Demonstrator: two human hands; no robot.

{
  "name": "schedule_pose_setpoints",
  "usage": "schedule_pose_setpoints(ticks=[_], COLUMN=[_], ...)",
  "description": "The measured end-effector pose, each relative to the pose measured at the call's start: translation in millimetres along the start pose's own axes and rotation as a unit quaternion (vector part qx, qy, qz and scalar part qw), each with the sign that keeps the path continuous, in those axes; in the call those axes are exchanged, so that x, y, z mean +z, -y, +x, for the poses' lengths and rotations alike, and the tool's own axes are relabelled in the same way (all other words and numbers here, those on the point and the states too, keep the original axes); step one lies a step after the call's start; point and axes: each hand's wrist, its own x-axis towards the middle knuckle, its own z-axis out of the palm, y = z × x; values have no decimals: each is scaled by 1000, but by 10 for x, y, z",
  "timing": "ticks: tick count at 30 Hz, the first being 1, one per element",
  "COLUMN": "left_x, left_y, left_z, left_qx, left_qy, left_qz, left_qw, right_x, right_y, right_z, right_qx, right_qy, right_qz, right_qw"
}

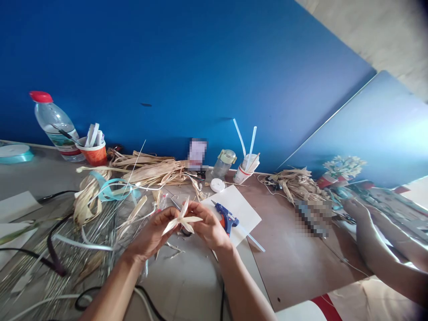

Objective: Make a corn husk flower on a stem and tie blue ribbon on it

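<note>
Between both hands is a pale flower with several pointed petals that look like dried husk. My left hand pinches it from the left side. From the right, my right hand grips it with bent fingers; the fingertips are partly behind the petals. A blue glue gun lies just right of my right hand, on a white sheet. Scissors, partly hidden behind the flower and my fingers, lie on the table. Strips of dried husk are heaped behind my hands.
Thin wires and black cables spread at left. Along the blue wall stand a bottle, an orange cup, a jar and a cup with glue sticks. A co-worker's arms reach in at right, near more husk.
</note>
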Motion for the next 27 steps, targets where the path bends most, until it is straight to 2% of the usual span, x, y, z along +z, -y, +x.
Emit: schedule_pose_setpoints(ticks=[3,8,12,19,23,27], left_x=[-15,-57,-77,-106,-127,-117], left_y=[-11,16,51,92,95,84], left_z=[8,27,34,48,48,46], left_qx=[-10,-6,-4,-10,-7,-3], left_qy=[-8,11,14,71,49,37], left_qz=[11,26,61,91,92,56], left_qw=[1000,1000,998,993,995,998], right_x=[-4,85,126,54,4,24], right_y=[38,79,88,38,-31,2], right_z=[-15,-20,-16,-16,4,-3], right_qx=[13,31,75,171,196,176], right_qy=[14,0,-38,-32,-3,3], right_qz=[74,89,86,147,184,199], right_qw=[997,996,993,974,963,964])
